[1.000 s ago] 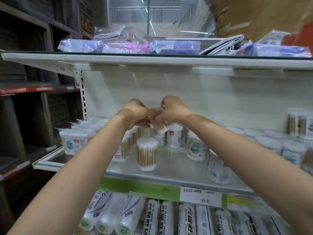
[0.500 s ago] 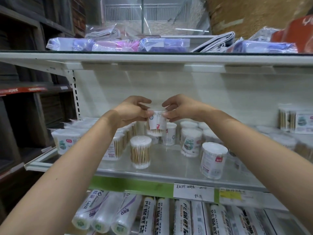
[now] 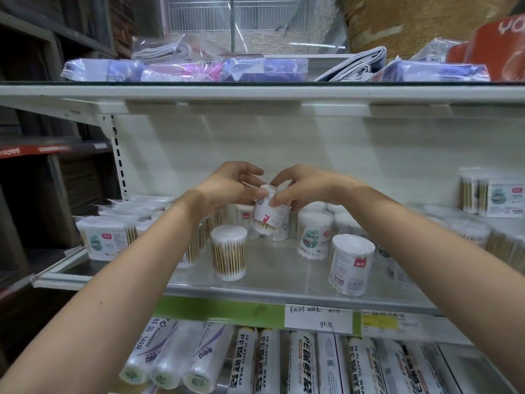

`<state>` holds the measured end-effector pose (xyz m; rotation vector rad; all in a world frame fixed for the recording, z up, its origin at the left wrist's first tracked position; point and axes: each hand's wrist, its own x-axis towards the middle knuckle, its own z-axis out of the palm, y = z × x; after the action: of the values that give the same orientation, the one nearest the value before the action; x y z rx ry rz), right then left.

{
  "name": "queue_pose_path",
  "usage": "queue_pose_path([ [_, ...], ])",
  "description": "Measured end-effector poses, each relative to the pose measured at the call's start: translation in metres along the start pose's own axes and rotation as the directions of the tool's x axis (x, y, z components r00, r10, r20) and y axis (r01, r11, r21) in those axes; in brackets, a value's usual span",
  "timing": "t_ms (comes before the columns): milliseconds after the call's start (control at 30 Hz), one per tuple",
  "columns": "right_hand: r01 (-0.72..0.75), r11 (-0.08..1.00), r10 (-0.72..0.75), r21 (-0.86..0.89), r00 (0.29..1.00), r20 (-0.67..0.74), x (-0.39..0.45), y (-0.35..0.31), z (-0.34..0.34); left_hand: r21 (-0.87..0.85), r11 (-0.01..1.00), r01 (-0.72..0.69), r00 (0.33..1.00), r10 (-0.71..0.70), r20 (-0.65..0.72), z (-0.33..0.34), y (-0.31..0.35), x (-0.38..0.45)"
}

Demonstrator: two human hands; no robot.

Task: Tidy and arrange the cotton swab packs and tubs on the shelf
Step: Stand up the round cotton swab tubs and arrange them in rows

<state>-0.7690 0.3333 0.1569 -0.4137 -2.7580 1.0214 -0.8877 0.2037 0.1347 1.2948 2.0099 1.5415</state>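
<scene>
Above the middle of the glass shelf [image 3: 264, 282], both hands hold one cotton swab tub [image 3: 268, 213] in the air, clear of the shelf and tilted slightly, its labelled side toward the camera and the swab tips showing at its lower end. The left hand [image 3: 230, 186] grips it from 9 o'clock, thumb pressed on the upper side and fingers curled over the top. The right hand [image 3: 301, 187] pinches it from 3 o'clock, fingertips [image 3: 274, 201] bent onto the label.

Below the held tub at about 7 o'clock, an unlabelled-looking tub [image 3: 228, 253] of wooden-stick swabs stands upright on the shelf, apart from the others. At 4 o'clock a white tub with a red mark [image 3: 350, 264] stands near the front edge, and just behind it another tub with a green print [image 3: 314, 234]. Rows of wrapped swab packs [image 3: 106, 237] run back along the shelf at 9 o'clock, partly hidden by the left forearm. More packs [image 3: 491, 197] stand at 3 o'clock against the back panel.

A handwritten price tag [image 3: 318, 318] hangs on the shelf's front rail at 5 o'clock, beside a green strip [image 3: 218, 311]. Rolls of plastic wrap [image 3: 267, 362] lie on the level below. Bagged goods [image 3: 264, 70] lie on the shelf above.
</scene>
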Motion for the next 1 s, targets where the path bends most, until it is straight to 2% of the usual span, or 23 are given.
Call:
queue_pose_path([
  [100,0.016,0.991,-0.007,0.131,0.998,-0.068,0.0,0.004,-0.003,0.021,0.999,0.045,0.998,-0.044,-0.036,-0.006,-0.003,0.002],
  [167,0.023,0.963,0.003,0.269,0.995,-0.096,0.001,0.007,-0.006,0.028,0.991,0.131,0.99,-0.132,0.042,-0.012,-0.005,0.0],
  [267,0.021,0.876,0.041,0.481,0.992,-0.118,0.005,0.009,-0.005,-0.151,0.964,0.219,0.968,-0.196,0.155,-0.016,-0.007,-0.006],
  [367,0.026,0.79,0.049,0.612,0.993,-0.106,0.006,0.009,0.001,-0.351,0.906,0.235,0.971,-0.198,0.137,-0.017,-0.008,-0.008],
  [433,0.006,0.78,0.039,0.626,0.998,-0.058,0.004,0.009,0.002,-0.407,0.881,0.243,0.97,-0.214,0.117,-0.018,-0.007,-0.007],
  [500,-0.043,0.864,0.046,0.502,0.999,0.007,0.0,0.009,0.001,-0.409,0.879,0.245,0.97,-0.228,0.089,-0.022,-0.007,-0.007],
  [600,-0.062,0.973,0.056,0.222,0.998,0.034,-0.002,0.01,0.004,-0.316,0.921,0.227,0.974,-0.225,0.043,-0.026,-0.005,-0.005],
  [700,-0.027,0.996,0.029,0.084,0.999,-0.018,0.003,0.005,0.012,-0.099,0.97,0.224,0.972,-0.23,-0.047,-0.024,0.0,-0.004],
  [833,-0.018,0.999,0.021,0.048,0.998,-0.067,0.012,-0.002,0.026,0.222,0.945,0.24,0.969,-0.22,-0.112,-0.014,0.001,-0.003],
  [1000,-0.101,0.99,0.106,0.098,0.993,-0.044,0.019,-0.008,0.041,0.358,0.902,0.243,0.97,-0.214,-0.117,-0.006,-0.007,-0.004],
])
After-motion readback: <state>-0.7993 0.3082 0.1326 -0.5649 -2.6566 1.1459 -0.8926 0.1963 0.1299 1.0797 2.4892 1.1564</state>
